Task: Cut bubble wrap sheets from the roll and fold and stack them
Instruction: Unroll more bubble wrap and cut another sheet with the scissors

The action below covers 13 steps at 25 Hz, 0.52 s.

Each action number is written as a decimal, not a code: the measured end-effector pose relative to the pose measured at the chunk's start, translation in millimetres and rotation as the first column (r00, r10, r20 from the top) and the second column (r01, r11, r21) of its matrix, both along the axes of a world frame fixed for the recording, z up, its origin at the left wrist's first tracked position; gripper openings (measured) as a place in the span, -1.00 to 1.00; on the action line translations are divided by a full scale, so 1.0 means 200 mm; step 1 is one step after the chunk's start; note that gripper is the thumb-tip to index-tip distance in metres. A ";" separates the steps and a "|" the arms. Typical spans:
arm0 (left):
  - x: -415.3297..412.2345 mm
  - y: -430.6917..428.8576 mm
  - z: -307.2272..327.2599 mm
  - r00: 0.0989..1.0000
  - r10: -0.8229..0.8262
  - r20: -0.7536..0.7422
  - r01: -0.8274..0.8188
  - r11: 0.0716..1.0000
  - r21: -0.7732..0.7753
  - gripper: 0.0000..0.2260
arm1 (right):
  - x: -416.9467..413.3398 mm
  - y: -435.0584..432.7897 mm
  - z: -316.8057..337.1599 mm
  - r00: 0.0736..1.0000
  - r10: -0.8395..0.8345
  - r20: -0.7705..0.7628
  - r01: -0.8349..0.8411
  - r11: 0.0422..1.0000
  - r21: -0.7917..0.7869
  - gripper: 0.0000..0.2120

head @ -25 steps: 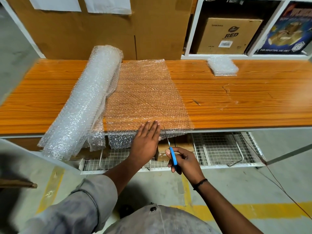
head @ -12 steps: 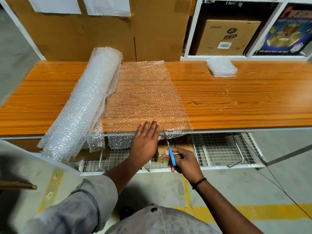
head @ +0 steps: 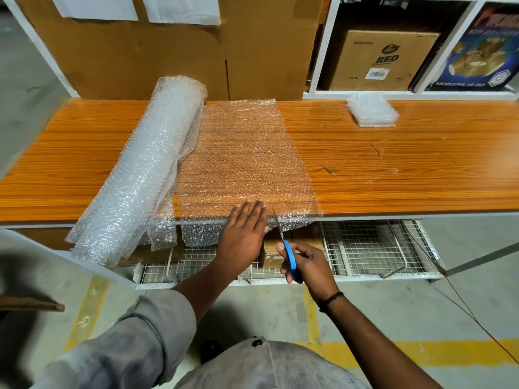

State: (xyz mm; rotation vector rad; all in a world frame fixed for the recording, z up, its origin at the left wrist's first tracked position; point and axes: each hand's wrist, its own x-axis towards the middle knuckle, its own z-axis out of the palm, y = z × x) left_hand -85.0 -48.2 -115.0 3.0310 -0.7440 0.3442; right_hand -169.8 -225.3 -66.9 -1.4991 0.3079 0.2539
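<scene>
The wooden tabletop (head: 393,175) carries the big bubble wrap roll (head: 146,164) on the left. A sheet (head: 244,158) lies unrolled beside it, hanging over the near edge. A small folded stack (head: 372,110) sits at the back right. The left hand (head: 244,231) presses the sheet flat, grip spread. The right hand (head: 306,262) has its grip curled round blue scissors (head: 289,254), blades at the sheet's near edge. Cutting looks about to start: snip straight across.

My left hand (head: 245,228) presses flat on the unrolled bubble wrap (head: 247,161); just right of it, my right hand (head: 306,262) grips blue scissors (head: 289,255), blades at the wrap's edge.
</scene>
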 end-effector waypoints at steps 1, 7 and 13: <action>0.00 0.00 0.00 1.000 -0.003 0.008 0.003 1.000 -0.004 -0.48 | 0.01 0.00 0.01 1.000 0.004 -0.002 -0.004 1.000 0.008 -0.82; 0.00 0.01 -0.02 0.999 -0.018 0.038 0.019 1.000 -0.011 -0.48 | 0.06 0.01 0.03 1.000 0.016 0.022 -0.016 1.000 -0.011 -0.80; 0.01 0.03 -0.03 0.997 -0.039 0.063 0.041 0.999 -0.034 -0.48 | 0.10 0.04 0.02 0.999 -0.015 0.049 0.017 0.999 -0.049 -0.80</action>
